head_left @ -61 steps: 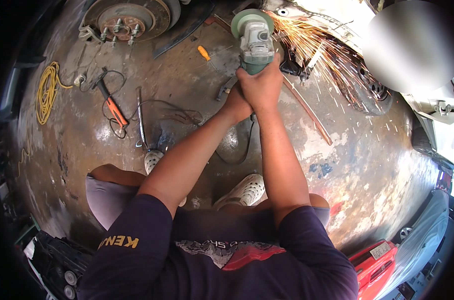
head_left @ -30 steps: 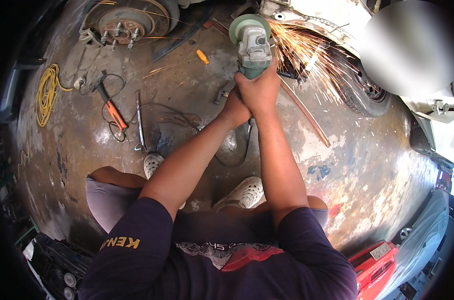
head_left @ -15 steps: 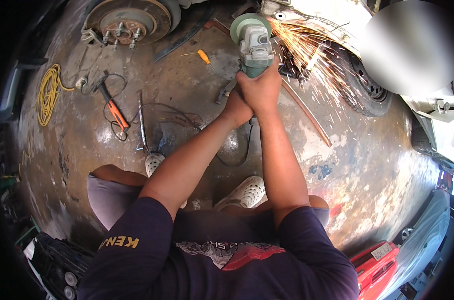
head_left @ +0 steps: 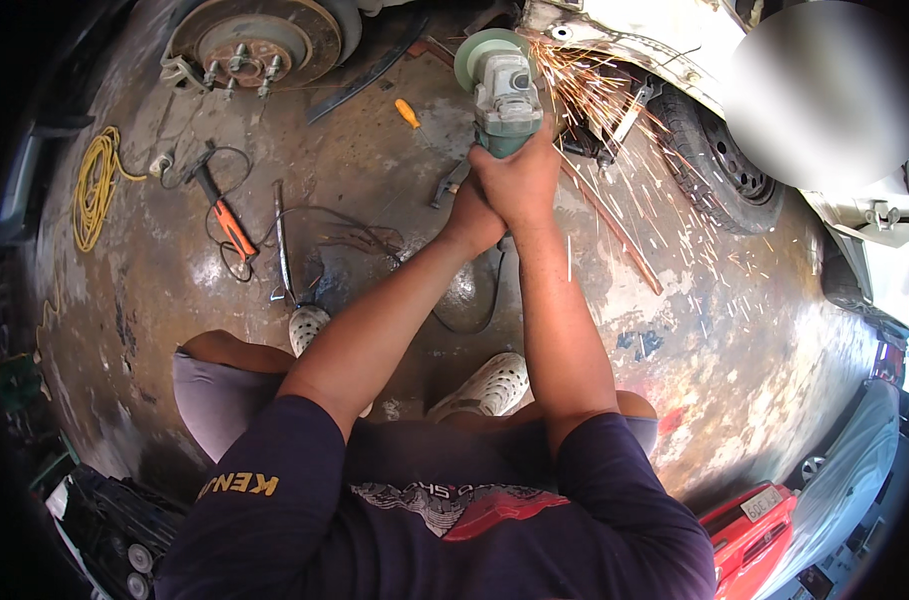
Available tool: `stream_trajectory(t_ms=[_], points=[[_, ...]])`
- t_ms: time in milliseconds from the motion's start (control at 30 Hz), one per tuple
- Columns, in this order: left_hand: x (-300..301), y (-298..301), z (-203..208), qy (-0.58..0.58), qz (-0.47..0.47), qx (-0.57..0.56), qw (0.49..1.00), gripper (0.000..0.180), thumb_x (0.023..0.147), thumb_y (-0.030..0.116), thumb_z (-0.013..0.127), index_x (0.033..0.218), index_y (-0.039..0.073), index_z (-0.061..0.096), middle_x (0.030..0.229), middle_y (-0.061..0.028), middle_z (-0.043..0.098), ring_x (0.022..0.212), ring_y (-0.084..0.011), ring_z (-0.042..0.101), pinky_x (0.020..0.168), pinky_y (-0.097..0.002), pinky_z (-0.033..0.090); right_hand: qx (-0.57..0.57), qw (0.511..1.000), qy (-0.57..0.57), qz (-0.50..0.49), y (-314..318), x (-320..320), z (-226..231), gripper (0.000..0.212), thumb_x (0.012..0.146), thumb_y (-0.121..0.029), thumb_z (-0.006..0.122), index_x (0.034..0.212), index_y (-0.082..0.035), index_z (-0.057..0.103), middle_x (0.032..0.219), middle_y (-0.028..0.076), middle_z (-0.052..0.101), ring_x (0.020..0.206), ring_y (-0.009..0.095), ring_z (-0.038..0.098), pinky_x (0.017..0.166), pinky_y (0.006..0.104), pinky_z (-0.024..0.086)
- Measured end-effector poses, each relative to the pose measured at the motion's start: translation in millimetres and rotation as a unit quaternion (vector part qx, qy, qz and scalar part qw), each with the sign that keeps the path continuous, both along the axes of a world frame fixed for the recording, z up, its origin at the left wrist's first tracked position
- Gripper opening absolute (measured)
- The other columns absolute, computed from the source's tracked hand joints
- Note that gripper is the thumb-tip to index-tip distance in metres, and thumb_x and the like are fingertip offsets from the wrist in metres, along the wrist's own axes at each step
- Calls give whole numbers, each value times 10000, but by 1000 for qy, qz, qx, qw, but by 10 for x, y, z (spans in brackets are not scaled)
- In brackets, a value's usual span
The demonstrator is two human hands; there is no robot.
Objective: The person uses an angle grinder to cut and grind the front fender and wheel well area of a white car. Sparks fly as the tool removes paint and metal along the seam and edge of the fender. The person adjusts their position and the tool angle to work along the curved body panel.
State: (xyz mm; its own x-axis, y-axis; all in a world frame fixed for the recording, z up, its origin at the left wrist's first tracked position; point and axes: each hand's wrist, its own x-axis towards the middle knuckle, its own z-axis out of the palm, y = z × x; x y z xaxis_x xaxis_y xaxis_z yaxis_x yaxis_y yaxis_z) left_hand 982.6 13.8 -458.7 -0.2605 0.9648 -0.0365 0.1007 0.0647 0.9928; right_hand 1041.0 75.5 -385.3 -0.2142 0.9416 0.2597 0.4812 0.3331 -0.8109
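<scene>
An angle grinder (head_left: 507,100) with a grey head and green body is held out in front of me at the top middle. My right hand (head_left: 522,180) wraps round its body, and my left hand (head_left: 474,213) is closed just below, pressed against the right. Both hands hide most of the handle. Its pale green disc (head_left: 482,58) is beside the worn white car body panel (head_left: 629,38). Orange sparks (head_left: 586,85) spray from there to the right and down. I cannot make out the exact contact spot. A dark power cord (head_left: 498,290) hangs below my hands.
A brake disc hub (head_left: 239,60) is at the upper left, a tyre (head_left: 709,160) at the right. On the floor lie a hammer (head_left: 229,220), an orange-handled screwdriver (head_left: 406,113), a metal bar (head_left: 281,240), a rusty rod (head_left: 614,225) and a coiled yellow cord (head_left: 96,190).
The grinder and both hands have shifted slightly left. The spark spray looks thinner near the disc and scatters farther right and down. My hands keep the same grip.
</scene>
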Motion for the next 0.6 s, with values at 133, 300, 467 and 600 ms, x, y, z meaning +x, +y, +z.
stream_trajectory(t_ms=[133,300,467,600], points=[[-53,-10,-61,49,-12,-4,999,539,983,258,750,1454,50,591,1450,-176,679,1368,-301,641,1109,-416,506,-18,999,-29,-11,-33,-27,55,608,719,-180,860,1195,22,541,1016,317,748,995,527,728,877,539,600],[-23,-23,-112,47,9,38,998,536,975,256,754,1443,46,601,1426,-185,693,1354,-324,652,1103,-422,511,-3,1000,4,8,-61,-14,67,579,719,-165,856,1173,0,538,1021,299,746,1002,525,725,884,539,597],[-65,-48,-13,49,2,23,999,512,970,242,757,1421,43,621,1410,-185,705,1335,-324,666,1095,-427,518,-4,1000,21,4,-48,-39,59,575,717,-144,854,1175,-9,534,1024,294,744,1003,524,724,880,540,597],[-58,14,-15,25,6,23,999,511,962,239,763,1414,41,627,1411,-181,707,1334,-316,668,1092,-422,520,-10,1000,4,5,-8,-44,117,577,719,-147,851,1176,-5,529,1023,295,745,999,525,724,877,535,598]])
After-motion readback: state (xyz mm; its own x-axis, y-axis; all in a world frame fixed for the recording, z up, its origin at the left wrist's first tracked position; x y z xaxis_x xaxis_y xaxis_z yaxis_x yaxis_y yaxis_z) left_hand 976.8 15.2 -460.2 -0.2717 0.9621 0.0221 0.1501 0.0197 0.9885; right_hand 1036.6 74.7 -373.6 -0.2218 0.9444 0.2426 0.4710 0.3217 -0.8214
